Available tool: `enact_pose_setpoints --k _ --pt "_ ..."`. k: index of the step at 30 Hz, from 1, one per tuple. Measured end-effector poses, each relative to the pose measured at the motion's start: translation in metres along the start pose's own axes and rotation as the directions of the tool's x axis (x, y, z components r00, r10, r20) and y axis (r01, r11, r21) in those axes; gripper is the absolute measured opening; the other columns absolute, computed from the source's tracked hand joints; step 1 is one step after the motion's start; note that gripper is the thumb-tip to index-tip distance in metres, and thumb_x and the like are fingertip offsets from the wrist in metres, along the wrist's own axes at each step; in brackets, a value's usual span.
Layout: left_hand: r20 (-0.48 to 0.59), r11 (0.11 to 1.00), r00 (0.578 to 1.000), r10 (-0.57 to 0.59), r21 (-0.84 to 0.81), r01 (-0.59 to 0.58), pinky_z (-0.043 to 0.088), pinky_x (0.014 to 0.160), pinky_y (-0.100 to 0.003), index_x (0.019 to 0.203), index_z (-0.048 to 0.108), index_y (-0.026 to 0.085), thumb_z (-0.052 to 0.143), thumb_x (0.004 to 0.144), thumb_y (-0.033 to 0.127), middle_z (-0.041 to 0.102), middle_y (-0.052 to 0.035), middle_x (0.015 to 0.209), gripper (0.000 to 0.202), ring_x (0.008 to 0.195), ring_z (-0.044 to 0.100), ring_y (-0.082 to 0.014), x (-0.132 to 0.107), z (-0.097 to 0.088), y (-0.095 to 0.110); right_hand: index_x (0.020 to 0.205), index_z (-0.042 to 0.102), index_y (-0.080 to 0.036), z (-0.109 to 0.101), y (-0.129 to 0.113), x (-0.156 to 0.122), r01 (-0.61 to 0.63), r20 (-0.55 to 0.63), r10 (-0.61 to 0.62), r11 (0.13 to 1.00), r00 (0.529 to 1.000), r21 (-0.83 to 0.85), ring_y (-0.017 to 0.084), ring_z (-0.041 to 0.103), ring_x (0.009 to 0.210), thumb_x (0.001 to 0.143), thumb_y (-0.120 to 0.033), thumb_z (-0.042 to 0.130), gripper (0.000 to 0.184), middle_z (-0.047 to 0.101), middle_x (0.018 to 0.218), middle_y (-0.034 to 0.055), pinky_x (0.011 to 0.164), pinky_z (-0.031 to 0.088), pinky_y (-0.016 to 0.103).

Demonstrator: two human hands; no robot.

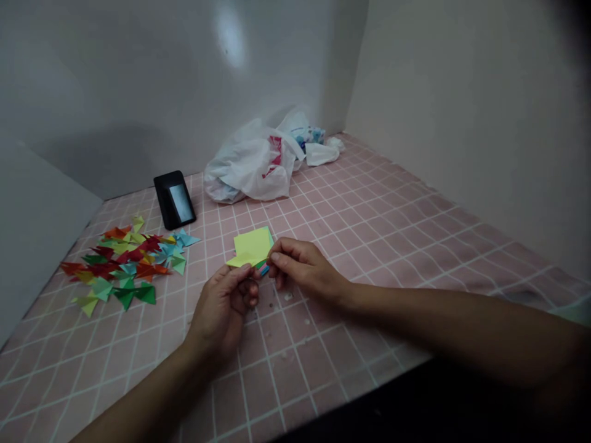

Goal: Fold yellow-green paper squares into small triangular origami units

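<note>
My left hand [221,307] and my right hand [300,267] meet at the middle of the pink grid-patterned mat [369,246]. Between their fingers they pinch a pale yellow paper square [252,247], which has a folded corner. Small green, teal and pink paper pieces [263,268] show beneath it, partly hidden by my fingers. To the left lies a loose heap of folded triangular paper pieces [124,264] in red, green, teal and yellow, untouched by either hand.
A black phone [175,200] leans near the back wall. A white plastic bag [249,163] and a crumpled white item [321,152] lie behind it to the right. White walls rise at the back and sides. Tiny white scraps [289,296] lie near my hands.
</note>
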State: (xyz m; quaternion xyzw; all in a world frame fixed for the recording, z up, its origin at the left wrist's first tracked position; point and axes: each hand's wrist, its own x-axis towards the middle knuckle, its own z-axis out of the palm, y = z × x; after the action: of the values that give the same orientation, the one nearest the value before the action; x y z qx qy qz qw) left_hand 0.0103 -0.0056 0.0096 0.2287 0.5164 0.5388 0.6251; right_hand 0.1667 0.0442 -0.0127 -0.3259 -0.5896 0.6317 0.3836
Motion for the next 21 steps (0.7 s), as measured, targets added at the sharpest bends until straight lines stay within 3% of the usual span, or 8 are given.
enact_pose_setpoints --k 5,10,16,21 --pt "-0.026 0.983 0.998 0.052 0.177 -0.046 0.041 0.047 -0.02 0.067 0.063 0.014 0.075 0.065 0.022 0.066 0.0005 0.061 0.015 0.049 0.053 -0.0083 0.0002 -0.001 0.0004 0.074 0.055 -0.017 -0.0004 -0.0003 0.0025 -0.131 0.091 0.126 0.99 0.988 0.047 0.007 0.052 0.048 0.094 -0.033 0.057 0.026 0.056 0.061 -0.0026 0.045 0.039 0.019" --pt "0.0 0.971 1.0 0.021 0.238 -0.02 0.039 0.047 -0.02 0.065 0.062 0.015 0.073 0.062 0.023 0.063 0.0018 0.057 0.014 0.047 0.051 -0.0083 0.0019 -0.0019 0.0034 0.07 0.056 -0.016 0.0005 -0.0001 0.0011 -0.348 0.192 0.304 0.898 0.933 0.27 0.005 0.049 0.04 0.087 -0.028 0.066 0.023 0.057 0.055 -0.0037 0.038 0.035 0.017" --pt "0.014 0.971 0.999 -0.03 0.237 0.026 0.039 0.046 -0.02 0.061 0.061 0.015 0.071 0.059 0.024 0.06 0.0018 0.054 0.014 0.045 0.05 -0.0082 0.004 -0.0022 0.0072 0.071 0.06 -0.014 -0.0001 0.0001 0.0018 -0.429 0.268 0.351 0.837 0.897 0.339 0.006 0.051 0.038 0.088 -0.03 0.065 0.023 0.06 0.053 -0.0027 0.035 0.033 0.017" --pt "0.033 0.968 0.998 -0.047 0.25 0.038 0.037 0.045 -0.02 0.058 0.061 0.015 0.068 0.059 0.024 0.057 0.0018 0.053 0.012 0.045 0.048 -0.008 0.0041 -0.0019 0.0077 0.072 0.06 -0.015 -0.0001 0.0024 0.0014 -0.416 0.298 0.325 0.846 0.898 0.334 0.005 0.051 0.039 0.085 -0.036 0.071 0.026 0.06 0.055 -0.0034 0.035 0.033 0.016"
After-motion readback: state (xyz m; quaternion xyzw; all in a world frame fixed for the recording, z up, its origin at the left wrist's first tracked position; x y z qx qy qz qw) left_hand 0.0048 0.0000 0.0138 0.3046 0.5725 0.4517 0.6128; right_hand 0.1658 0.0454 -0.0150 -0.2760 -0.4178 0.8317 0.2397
